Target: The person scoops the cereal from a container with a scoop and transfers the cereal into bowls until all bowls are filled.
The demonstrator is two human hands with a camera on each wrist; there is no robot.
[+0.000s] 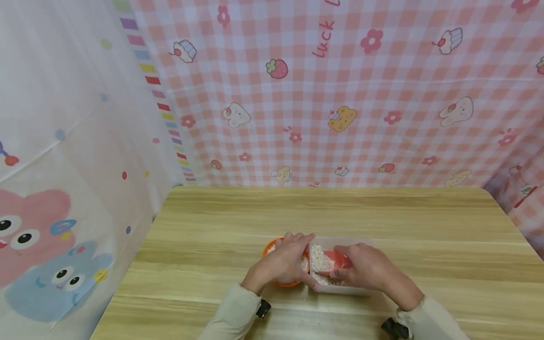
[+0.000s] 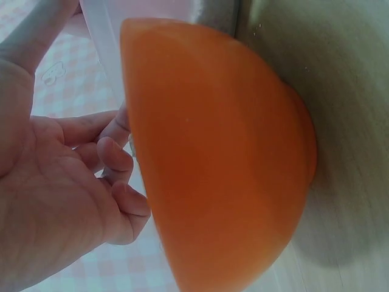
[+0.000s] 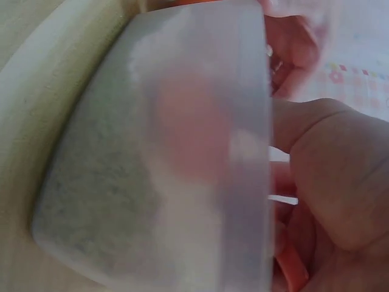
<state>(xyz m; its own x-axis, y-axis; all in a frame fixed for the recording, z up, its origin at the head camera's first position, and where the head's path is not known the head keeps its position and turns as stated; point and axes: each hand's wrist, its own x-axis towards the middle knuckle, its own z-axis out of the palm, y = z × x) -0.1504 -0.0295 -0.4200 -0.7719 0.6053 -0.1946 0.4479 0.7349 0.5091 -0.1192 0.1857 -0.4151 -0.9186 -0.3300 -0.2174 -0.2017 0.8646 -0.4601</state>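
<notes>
My right hand (image 1: 367,267) grips a red scoop (image 1: 337,259), its head down among pale oat-like flakes (image 1: 321,259) in a translucent plastic box (image 1: 348,289). In the right wrist view the scoop's handle (image 3: 293,264) shows under the fingers, and its head is a red blur through the box wall. My left hand (image 1: 282,262) spans the box's left end, thumb at the near corner and fingertips at the far one. Beneath its palm stands an orange bowl (image 2: 213,158), holding similar flakes and partly hidden by the hand. Several left fingers (image 2: 115,155) curl close by the bowl's rim.
Bowl and box stand side by side on a wood-grain table (image 1: 238,212). A pink checked cloth (image 1: 297,104) hangs behind the table's far edge, and a white printed cloth (image 1: 85,141) hangs along the left.
</notes>
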